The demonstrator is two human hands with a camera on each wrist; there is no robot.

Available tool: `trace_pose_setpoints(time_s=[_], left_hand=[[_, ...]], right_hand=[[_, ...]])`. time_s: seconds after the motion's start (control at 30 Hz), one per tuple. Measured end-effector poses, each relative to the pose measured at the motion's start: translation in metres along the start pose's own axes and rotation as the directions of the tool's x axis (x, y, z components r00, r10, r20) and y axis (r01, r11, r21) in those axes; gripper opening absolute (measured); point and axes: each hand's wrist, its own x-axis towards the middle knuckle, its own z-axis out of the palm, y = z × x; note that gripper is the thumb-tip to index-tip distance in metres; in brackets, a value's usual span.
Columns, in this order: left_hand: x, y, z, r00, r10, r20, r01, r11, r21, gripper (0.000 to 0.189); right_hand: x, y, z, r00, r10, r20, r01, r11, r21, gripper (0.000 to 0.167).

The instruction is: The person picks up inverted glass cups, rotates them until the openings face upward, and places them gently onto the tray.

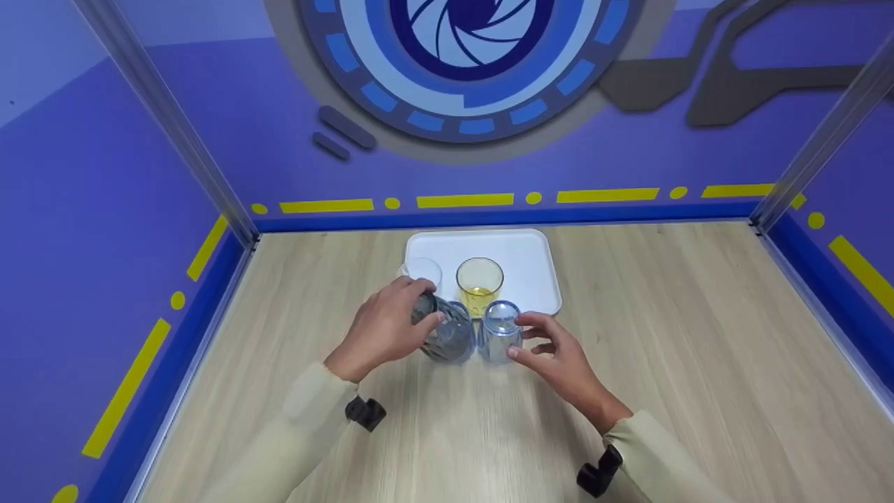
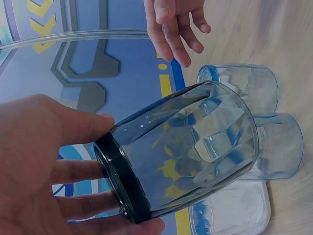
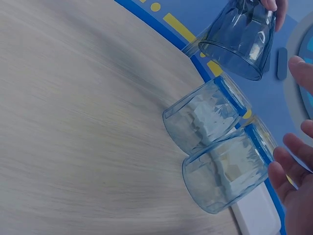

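My left hand [image 1: 391, 318] grips a dark grey-tinted glass [image 2: 181, 152] by its base, thumb on one side and fingers on the other. That glass is mouth-down and tilted, raised above the table. Below it, two pale blue glasses stand upside down side by side on the wood; the left one [image 3: 203, 115] is largely covered by the grey glass in the head view. Beside the right pale blue glass [image 1: 501, 339] is my right hand [image 1: 559, 353], its fingers relaxed and spread near the upturned base, holding nothing.
Behind the glasses lies a white tray [image 1: 527, 269] against the back wall. An amber glass [image 1: 480, 276] and a clear glass [image 1: 424, 269], partly hidden by my left hand, are at the tray. Blue panels [image 1: 230, 126] enclose the wooden table [image 1: 670, 363] at the back and sides.
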Motion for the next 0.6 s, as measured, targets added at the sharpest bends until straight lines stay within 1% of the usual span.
trace_pose_setpoints(time_s=[0.13, 0.23, 0.37, 0.6], left_hand=[[0.001, 0.002, 0.001, 1.000, 0.002, 0.008, -0.002, 1.000, -0.013, 0.042], [0.002, 0.002, 0.001, 1.000, 0.006, 0.008, -0.006, 1.000, -0.027, 0.042], [0.002, 0.003, 0.003, 1.000, 0.022, 0.002, -0.022, 0.999, -0.042, 0.042], [0.002, 0.004, 0.007, 0.999, 0.053, -0.011, -0.053, 0.997, -0.057, 0.041]], right_hand=[[0.002, 0.009, -0.001, 1.000, -0.008, 0.007, 0.008, 1.000, -0.004, 0.053], [0.003, 0.013, -0.002, 0.999, -0.030, 0.013, 0.030, 1.000, 0.003, 0.053], [0.003, 0.015, -0.002, 0.999, -0.047, 0.020, 0.047, 0.999, 0.009, 0.054], [0.003, 0.014, -0.001, 0.998, -0.053, 0.023, 0.053, 0.999, 0.005, 0.059]])
